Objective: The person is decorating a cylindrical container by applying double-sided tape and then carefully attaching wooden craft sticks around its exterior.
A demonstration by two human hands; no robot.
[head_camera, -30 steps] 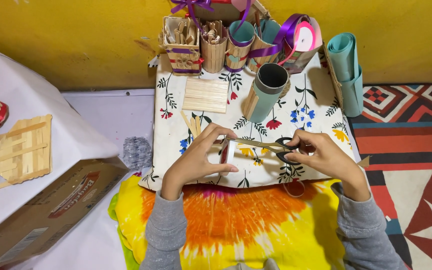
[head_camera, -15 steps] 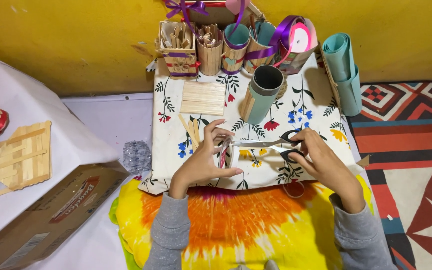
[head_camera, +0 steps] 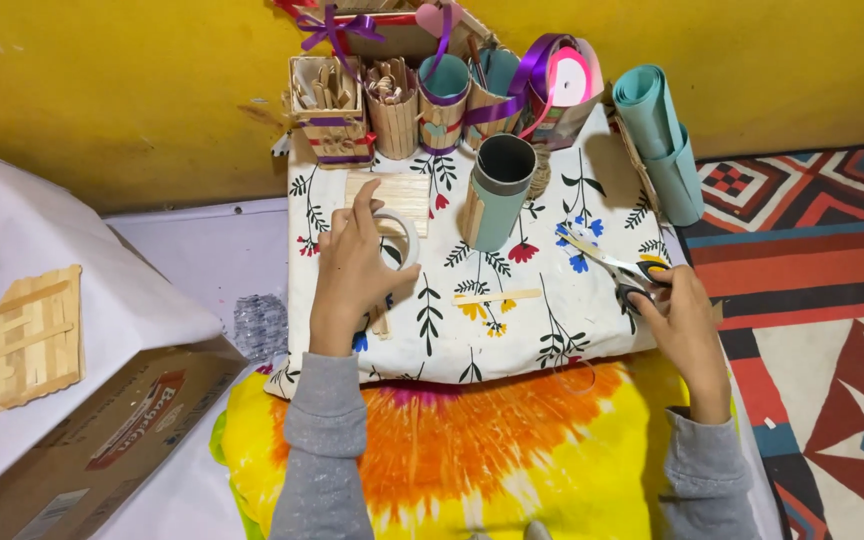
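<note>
the left hand (head_camera: 355, 262) lies on the white cloth printed with flowers and leaves (head_camera: 572, 335), fingers curled around a small white roll of tape (head_camera: 399, 238) and gripping its left side. the roll sits to the left of the upright teal paper-covered tube (head_camera: 497, 192), just below a flat panel of pale wooden ice-cream sticks (head_camera: 402, 192) that the index finger reaches up to. the right hand (head_camera: 685, 325) is at the right edge of the same cloth, to the lower right of the teal tube, clasped around the black handles of a pair of scissors (head_camera: 612, 264); the slightly parted blades point up and left toward the tube. 1 loose wooden stick (head_camera: 497, 296) lies on the cloth below the tube, between the 2 hands. behind the tube, against the yellow wall (head_camera: 132, 90), stands a row of stick-built pen holders (head_camera: 392, 105) trimmed with purple ribbon (head_camera: 332, 25). to the right of the tube lie rolled teal paper sheets (head_camera: 657, 140). far left of the tube, a second stick panel (head_camera: 22, 340) rests on a white sheet (head_camera: 62, 240).
</note>
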